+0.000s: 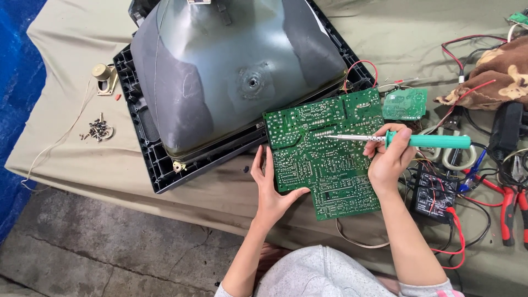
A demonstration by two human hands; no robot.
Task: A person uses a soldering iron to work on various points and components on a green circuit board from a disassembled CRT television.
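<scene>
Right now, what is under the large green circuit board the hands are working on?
Under the large green circuit board shows olive cloth at its left and lower edges, and a cable loop emerging below it. Whatever lies beneath its middle is covered.

Glossy green circuit board (324, 159) at centre, soldering iron (407, 140) with shiny metal shaft and smooth teal plastic handle, dull grey glass picture tube (220, 71) above, matt olive cloth (396, 33) beneath, rough concrete floor (110, 253) lower left
</scene>
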